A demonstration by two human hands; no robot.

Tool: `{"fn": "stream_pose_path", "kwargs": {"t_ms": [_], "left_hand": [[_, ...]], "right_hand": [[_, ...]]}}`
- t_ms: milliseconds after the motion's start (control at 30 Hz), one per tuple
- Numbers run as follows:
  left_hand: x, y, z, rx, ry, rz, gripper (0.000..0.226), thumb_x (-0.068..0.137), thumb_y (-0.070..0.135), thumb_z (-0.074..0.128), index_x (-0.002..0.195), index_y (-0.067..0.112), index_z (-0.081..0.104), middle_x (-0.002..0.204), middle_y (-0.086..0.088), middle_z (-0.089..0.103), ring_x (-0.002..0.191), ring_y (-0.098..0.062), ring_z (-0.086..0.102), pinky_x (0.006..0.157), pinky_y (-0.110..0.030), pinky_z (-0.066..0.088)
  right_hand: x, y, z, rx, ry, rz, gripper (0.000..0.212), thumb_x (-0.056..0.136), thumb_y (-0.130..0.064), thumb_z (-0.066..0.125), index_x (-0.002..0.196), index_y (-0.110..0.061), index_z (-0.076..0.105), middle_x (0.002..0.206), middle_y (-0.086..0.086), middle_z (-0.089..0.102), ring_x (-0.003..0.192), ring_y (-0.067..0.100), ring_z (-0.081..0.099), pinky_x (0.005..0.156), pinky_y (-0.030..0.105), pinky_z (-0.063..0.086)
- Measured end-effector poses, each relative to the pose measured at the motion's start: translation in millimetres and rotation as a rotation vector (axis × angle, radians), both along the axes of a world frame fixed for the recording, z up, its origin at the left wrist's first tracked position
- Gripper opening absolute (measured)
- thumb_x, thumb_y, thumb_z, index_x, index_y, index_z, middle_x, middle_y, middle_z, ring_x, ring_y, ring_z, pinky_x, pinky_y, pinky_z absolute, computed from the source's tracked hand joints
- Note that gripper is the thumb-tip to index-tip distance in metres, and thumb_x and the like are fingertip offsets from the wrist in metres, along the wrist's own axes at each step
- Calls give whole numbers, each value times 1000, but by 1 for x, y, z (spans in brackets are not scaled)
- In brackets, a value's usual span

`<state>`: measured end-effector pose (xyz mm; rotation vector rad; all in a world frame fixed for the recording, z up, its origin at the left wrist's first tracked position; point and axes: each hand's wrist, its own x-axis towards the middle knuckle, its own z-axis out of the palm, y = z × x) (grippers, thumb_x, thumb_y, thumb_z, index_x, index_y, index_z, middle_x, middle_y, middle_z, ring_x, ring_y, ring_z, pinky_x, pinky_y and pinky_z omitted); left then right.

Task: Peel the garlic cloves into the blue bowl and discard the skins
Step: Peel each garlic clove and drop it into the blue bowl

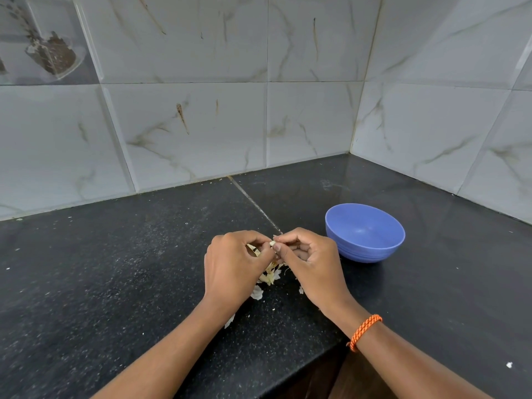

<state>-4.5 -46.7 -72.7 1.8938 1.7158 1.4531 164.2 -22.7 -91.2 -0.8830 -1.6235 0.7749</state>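
1. Pinching a garlic clove [271,243] between the fingertips of both hands, I hold it just above the black countertop [121,272], near the middle of the view.
2. My left hand [234,264] is curled around the clove from the 9 o'clock side, thumb and forefinger closed on it, with a strip of papery skin showing between the fingers.
3. My right hand [309,259] meets it from the 3 o'clock side; the thumb [277,247] presses against the clove's end and the other fingers are folded in toward the palm.
4. Both hands touch at the clove, so they are together and clamped on the same small piece; how much of the skin is off I cannot tell.
5. Below my hands, toward 6 o'clock, a little heap of garlic skins [269,276] lies on the counter, with a few loose flakes scattered farther toward me.
6. At 3 o'clock from my hands stands the blue bowl [365,233], upright on the counter, near my right hand but not touching it; the part of its inside that I can see shows nothing in it.
7. An orange braided band [365,331] sits on my right wrist.
8. Marbled grey wall tiles [201,125] meet in a corner at about 1 o'clock, behind the bowl.
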Motion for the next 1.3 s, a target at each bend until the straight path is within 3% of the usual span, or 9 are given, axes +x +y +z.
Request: {"fn": "stream_pose_path", "kwargs": {"t_ms": [200, 300, 400, 500, 567, 667, 800, 1000, 1300], "left_hand": [[-2, 2, -1, 29, -34, -5, 15, 89, 22, 81, 78, 32, 83, 65, 23, 72, 56, -3, 68, 54, -31, 55], [-4, 4, -1, -32, -153, -71, 17, 94, 21, 79, 82, 32, 83, 69, 15, 76, 55, -13, 72, 55, -41, 59], [-2, 2, 1, -84, -250, -138, 15, 96, 18, 78, 91, 31, 84, 83, 13, 81, 58, -16, 76, 54, -33, 56], [-2, 1, 3, -121, -303, -181, 31, 92, 6, 75, 106, 32, 83, 98, 12, 82, 61, -20, 78, 55, -28, 54], [-2, 1, 4, -136, -338, -199, 35, 92, 5, 76, 110, 34, 83, 98, 9, 82, 59, -24, 77, 53, -30, 56], [-2, 0, 5, -150, -376, -204, 22, 95, 13, 81, 107, 31, 84, 91, 6, 82, 56, -29, 76, 51, -32, 55], [-3, 0, 5, -138, -345, -188, 3, 95, 24, 83, 93, 25, 86, 87, 7, 82, 54, -25, 74, 51, -32, 54], [-6, 4, 0, -66, -143, -94, 10, 93, 31, 82, 86, 37, 81, 78, 14, 78, 55, -13, 73, 62, -48, 63], [-8, 5, 1, -29, -151, -70, 17, 90, 23, 82, 80, 36, 78, 73, 13, 76, 57, -14, 73, 63, -49, 63]], "right_hand": [[0, 1, 2, -33, 45, 52, 10, 96, -8, 78, 106, -7, 80, 91, 3, 81, 84, 23, 80, 79, 31, 66], [1, 2, 4, -52, 105, 80, 11, 95, -8, 79, 106, -7, 80, 91, 5, 81, 83, 25, 80, 78, 35, 66], [1, 2, 5, -58, 141, 54, 17, 95, -6, 79, 112, -10, 77, 96, 4, 81, 86, 24, 79, 76, 32, 65], [2, 3, 3, -48, 123, 0, 21, 95, -5, 79, 113, -14, 77, 98, 1, 81, 89, 22, 79, 75, 33, 65], [3, 3, 2, -32, 97, -37, 19, 94, -8, 81, 111, -16, 77, 99, -3, 80, 93, 20, 79, 78, 36, 66], [3, 3, 3, -12, 83, -57, 16, 92, -7, 82, 105, -15, 77, 97, -4, 80, 94, 19, 78, 81, 37, 66], [2, 2, 2, 0, 49, -59, 16, 91, -7, 84, 103, -15, 78, 97, -6, 80, 95, 16, 78, 83, 37, 66], [0, 1, 2, 40, -3, -79, 18, 91, -7, 84, 103, -18, 78, 99, -9, 79, 98, 16, 77, 83, 37, 66], [0, 1, 2, 120, -22, -34, 19, 91, -1, 82, 105, -14, 78, 105, -8, 75, 102, 21, 75, 86, 32, 65]]}}
